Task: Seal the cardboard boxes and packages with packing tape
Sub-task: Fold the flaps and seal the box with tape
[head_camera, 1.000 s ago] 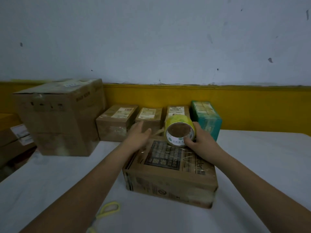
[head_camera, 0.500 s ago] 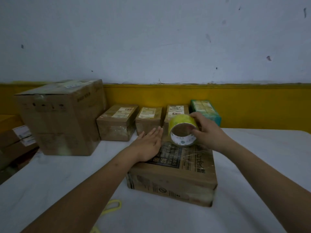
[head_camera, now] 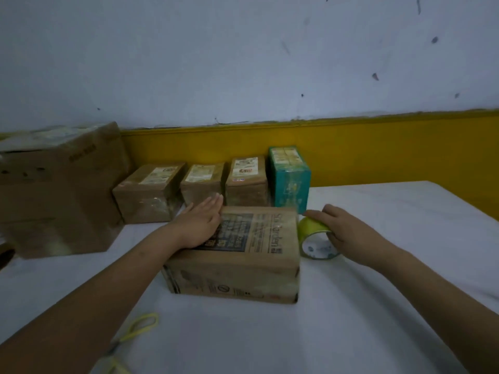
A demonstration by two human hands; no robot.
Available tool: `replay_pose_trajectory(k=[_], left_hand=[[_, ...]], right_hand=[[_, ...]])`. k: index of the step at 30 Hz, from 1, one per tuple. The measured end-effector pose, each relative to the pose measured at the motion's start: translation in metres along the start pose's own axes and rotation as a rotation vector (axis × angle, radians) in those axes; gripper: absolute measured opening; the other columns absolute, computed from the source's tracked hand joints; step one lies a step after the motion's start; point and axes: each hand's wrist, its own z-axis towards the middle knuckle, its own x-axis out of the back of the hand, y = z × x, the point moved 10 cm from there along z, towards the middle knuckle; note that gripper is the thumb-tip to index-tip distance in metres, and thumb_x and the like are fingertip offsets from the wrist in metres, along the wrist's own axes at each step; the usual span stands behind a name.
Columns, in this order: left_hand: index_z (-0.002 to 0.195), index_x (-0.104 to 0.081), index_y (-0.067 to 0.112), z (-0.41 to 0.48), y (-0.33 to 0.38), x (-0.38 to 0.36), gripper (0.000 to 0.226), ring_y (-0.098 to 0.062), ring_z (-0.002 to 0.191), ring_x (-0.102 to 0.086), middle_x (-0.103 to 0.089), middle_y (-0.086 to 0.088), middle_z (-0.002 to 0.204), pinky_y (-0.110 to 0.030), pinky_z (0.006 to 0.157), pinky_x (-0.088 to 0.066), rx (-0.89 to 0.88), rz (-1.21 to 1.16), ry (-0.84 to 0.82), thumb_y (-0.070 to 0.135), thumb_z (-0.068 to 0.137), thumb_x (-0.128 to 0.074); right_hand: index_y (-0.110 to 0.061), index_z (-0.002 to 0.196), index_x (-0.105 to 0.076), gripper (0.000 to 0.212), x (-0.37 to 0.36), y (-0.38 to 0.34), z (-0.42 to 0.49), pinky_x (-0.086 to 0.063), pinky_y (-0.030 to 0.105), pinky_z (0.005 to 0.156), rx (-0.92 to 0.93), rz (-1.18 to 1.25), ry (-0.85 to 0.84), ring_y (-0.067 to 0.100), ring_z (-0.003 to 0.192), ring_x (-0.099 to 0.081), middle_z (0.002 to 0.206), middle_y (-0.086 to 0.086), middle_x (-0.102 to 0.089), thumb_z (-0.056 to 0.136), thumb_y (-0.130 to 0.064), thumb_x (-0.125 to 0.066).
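- While the right hand [head_camera: 348, 233] curls its fingers over the yellow-green tape roll [head_camera: 313, 228], clamped on it from above, the roll stands on edge right of centre in the frame, its open core facing the camera.
- The roll sits against the upper right edge of the cardboard box [head_camera: 235, 276]; whether a strip runs from it onto the box I cannot tell.
- The left hand [head_camera: 199, 228] lies flat, palm down, on the left part of the box's top, fingers straight and together, their tips at the far edge.
- The box rests at the centre of the frame on a white table [head_camera: 378, 319], with a dark printed panel on its top and a glossy film over part of it.
- Behind it, three small brown parcels [head_camera: 201, 182] with labels stand in a row, with a teal box [head_camera: 290, 182] at the row's right end.
- A large carton [head_camera: 59, 198] fills the left edge of the frame.
- Yellow-handled scissors [head_camera: 140, 323] lie at the lower left, partly under the left forearm.
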Motion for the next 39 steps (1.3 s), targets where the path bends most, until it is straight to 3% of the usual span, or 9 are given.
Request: replay_pose_trajectory(k=[5,11,15,18,21,26,31,35,39], left_hand=[[0.154,0.021,0.031,-0.012,0.039,0.006,0.081,-0.008,0.149,0.022,0.026,0.006,0.161,-0.042,0.121,0.015,-0.145,0.013,-0.088,0.072,0.094,-0.015],[0.138,0.029,0.062,-0.012,0.169,-0.010,0.100,-0.027,0.146,0.029,0.032,0.000,0.160,-0.052,0.117,0.010,-0.519,0.254,-0.274,0.090,0.073,-0.042],[0.149,0.008,0.056,0.015,0.178,0.003,0.094,-0.029,0.151,0.009,0.010,0.000,0.165,-0.057,0.121,-0.004,-0.477,0.192,-0.310,0.093,0.072,-0.031],[0.152,-0.021,0.041,0.038,0.164,0.017,0.089,-0.027,0.137,-0.034,-0.034,-0.001,0.150,-0.051,0.110,-0.032,-0.305,-0.047,-0.062,0.090,0.078,-0.026],[0.134,-0.047,0.030,0.051,0.149,0.015,0.077,-0.020,0.111,-0.054,-0.057,0.001,0.126,-0.041,0.090,-0.038,-0.131,-0.010,0.122,0.084,0.081,-0.036],[0.101,-0.056,0.030,0.061,0.140,0.015,0.052,-0.016,0.093,-0.057,-0.063,0.006,0.102,-0.040,0.086,-0.044,-0.024,-0.174,0.099,0.074,0.077,-0.045],[0.094,-0.057,0.032,0.057,0.137,0.025,0.041,-0.013,0.092,-0.058,-0.062,0.011,0.094,-0.042,0.090,-0.046,-0.019,-0.277,0.122,0.070,0.078,-0.052],[0.090,-0.057,0.035,0.049,0.129,0.053,0.039,-0.009,0.091,-0.057,-0.061,0.016,0.092,-0.043,0.088,-0.048,0.011,-0.377,0.237,0.070,0.075,-0.050],[0.087,-0.061,0.030,0.041,0.109,0.097,0.034,-0.010,0.084,-0.061,-0.063,0.007,0.092,-0.033,0.069,-0.050,0.010,-0.730,0.334,0.062,0.083,-0.050]], right_hand=[[-0.038,0.151,-0.026,0.067,-0.009,0.004,-0.003,-0.039,0.024,0.078,-0.016,0.031,0.031,0.015,0.104,-0.047,0.111,-0.006,-0.045,0.094,-0.007,-0.043],[-0.033,0.152,-0.027,0.080,-0.009,0.010,-0.012,-0.035,0.008,0.080,-0.064,0.477,0.150,0.005,0.104,-0.046,0.121,-0.010,-0.045,0.086,0.004,-0.051],[-0.038,0.150,-0.029,0.071,-0.022,0.034,-0.017,-0.040,0.022,0.089,-0.268,0.664,0.182,0.012,0.116,-0.048,0.131,-0.009,-0.045,0.092,-0.003,-0.052],[-0.039,0.149,-0.028,0.073,-0.031,0.039,-0.020,-0.044,0.021,0.075,-0.356,0.706,0.193,0.016,0.103,-0.055,0.121,-0.002,-0.052,0.090,-0.007,-0.057],[-0.039,0.143,-0.039,0.068,-0.040,0.043,-0.021,-0.046,0.019,0.074,-0.438,0.835,0.281,0.014,0.101,-0.056,0.121,-0.004,-0.054,0.087,-0.007,-0.061],[-0.020,0.134,-0.054,0.052,-0.078,0.052,-0.037,-0.052,0.048,0.096,-0.691,1.469,0.459,0.031,0.111,-0.061,0.126,0.010,-0.063,0.086,-0.001,-0.060],[-0.007,0.122,-0.062,0.030,-0.104,0.013,-0.032,-0.058,0.044,0.082,-0.736,2.011,0.447,0.035,0.103,-0.069,0.112,0.019,-0.071,0.092,-0.011,-0.062],[-0.014,0.107,-0.062,0.014,-0.069,-0.004,-0.010,-0.060,0.036,0.065,-0.662,2.195,0.530,0.020,0.078,-0.075,0.094,0.006,-0.073,0.099,-0.008,-0.052],[-0.015,0.119,-0.059,0.026,-0.002,-0.035,0.025,-0.057,0.041,0.087,-0.433,2.193,0.488,0.027,0.103,-0.070,0.109,0.008,-0.073,0.093,-0.012,-0.060]])
